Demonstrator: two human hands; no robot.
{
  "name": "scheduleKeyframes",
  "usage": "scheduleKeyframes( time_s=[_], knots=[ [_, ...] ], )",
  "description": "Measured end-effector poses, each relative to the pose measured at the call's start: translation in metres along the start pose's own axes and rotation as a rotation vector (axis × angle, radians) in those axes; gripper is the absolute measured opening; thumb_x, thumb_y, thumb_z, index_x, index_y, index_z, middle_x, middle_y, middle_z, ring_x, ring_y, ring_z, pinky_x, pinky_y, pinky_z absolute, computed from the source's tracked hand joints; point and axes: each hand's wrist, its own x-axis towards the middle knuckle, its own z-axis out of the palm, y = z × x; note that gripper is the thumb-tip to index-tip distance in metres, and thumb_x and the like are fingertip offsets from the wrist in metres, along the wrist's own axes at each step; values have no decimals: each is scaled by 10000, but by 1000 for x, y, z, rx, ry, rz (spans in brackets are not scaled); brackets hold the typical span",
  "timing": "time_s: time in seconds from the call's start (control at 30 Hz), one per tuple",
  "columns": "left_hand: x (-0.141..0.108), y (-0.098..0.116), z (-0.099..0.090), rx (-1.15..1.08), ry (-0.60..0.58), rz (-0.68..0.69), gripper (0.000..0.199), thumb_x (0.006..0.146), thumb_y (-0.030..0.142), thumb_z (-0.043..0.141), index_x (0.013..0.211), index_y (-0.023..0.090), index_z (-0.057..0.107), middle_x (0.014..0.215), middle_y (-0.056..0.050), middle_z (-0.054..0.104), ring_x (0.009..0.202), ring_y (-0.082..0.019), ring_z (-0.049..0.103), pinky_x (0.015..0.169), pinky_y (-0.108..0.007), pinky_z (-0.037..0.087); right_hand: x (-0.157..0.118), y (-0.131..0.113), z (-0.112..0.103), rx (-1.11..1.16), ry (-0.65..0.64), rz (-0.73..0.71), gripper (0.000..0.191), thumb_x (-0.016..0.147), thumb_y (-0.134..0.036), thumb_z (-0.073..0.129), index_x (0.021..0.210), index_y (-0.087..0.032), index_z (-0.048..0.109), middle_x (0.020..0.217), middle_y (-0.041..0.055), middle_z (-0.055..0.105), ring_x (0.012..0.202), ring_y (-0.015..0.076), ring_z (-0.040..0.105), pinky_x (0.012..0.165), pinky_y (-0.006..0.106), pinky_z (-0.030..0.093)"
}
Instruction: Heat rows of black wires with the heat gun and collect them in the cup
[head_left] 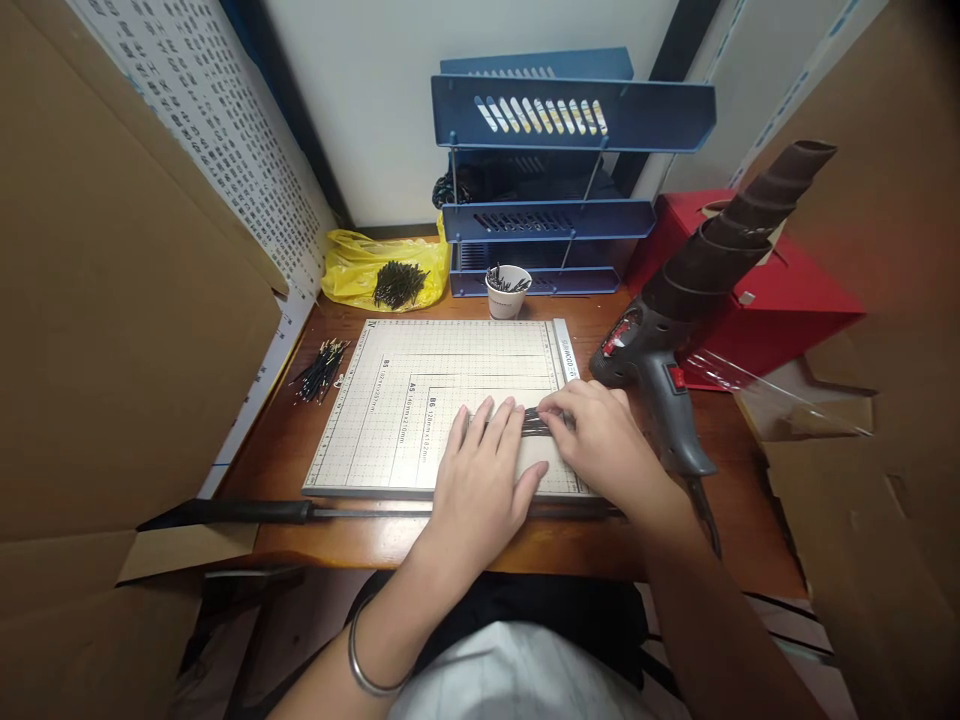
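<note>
A small row of thin black wires lies on the right part of a paper trimmer board printed with a grid. My left hand rests flat on the board, fingers stretched out, its fingertips over the left part of the wires. From the right, my right hand pinches at the wires' other end with thumb and forefinger. How many wires are in the pinch is hidden. The trimmer's long black blade arm lies along the board's front edge.
Left of the board is a bundle of black wires with pale tips. Behind stand a yellow bag with a black pile, a paper cup of black pieces and a blue rack. A heat gun and red box stand right.
</note>
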Motion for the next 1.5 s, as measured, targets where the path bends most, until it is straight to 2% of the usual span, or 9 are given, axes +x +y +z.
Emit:
scheduleKeyframes(
  time_s=[0.2,0.43,0.63,0.83,1.1,1.3,1.4,1.5],
  knots=[
    [-3,1,2,-10,27,10,536,1079,477,406,1442,104,535,1501,-127,580,1450,-315,468,1247,-537,281,1,1,0,4,-3,6,167,952,-144,580,901,-209,725,950,37,711,970,236,620,882,394,344],
    [-2,3,3,8,66,19,498,1078,434,421,1393,84,583,1477,-142,601,1418,-314,504,1238,-540,299,3,2,2,34,4,26,166,930,-129,573,873,-204,710,944,39,716,976,234,632,895,393,359],
    [1,4,2,45,32,19,565,1079,475,397,1411,53,574,1483,-142,595,1427,-338,484,1234,-548,295,2,1,1,47,2,30,178,915,-125,572,816,-192,703,904,47,712,923,224,640,873,377,400],
    [3,1,2,62,-9,45,576,1084,498,374,1440,86,560,1527,-105,558,1463,-342,435,1243,-547,270,3,1,-1,41,10,21,179,911,-131,578,810,-197,710,891,44,709,906,221,643,854,371,421],
    [8,-5,3,78,-105,158,665,1099,515,280,1525,29,436,1612,-157,430,1515,-285,373,1261,-497,253,2,-2,-2,43,59,42,164,883,-116,588,817,-196,714,890,45,713,852,204,644,804,346,432],
    [18,4,8,20,-118,187,750,1078,605,244,1551,44,401,1629,-144,404,1534,-271,339,1270,-483,236,-6,9,-7,62,156,76,155,875,-179,581,843,-204,731,871,46,708,785,200,638,737,341,429],
    [23,7,8,4,-123,173,764,1075,614,231,1549,40,402,1623,-155,407,1533,-276,342,1274,-492,220,-12,17,-13,95,218,110,166,873,-201,570,842,-211,733,865,47,703,770,197,640,716,339,435],
    [23,3,1,-4,-119,173,754,1082,596,209,1569,41,361,1649,-141,361,1549,-266,306,1281,-488,205,-28,12,-27,175,252,128,144,883,-242,602,837,-220,736,828,40,697,708,181,617,669,331,443]
  ],
)
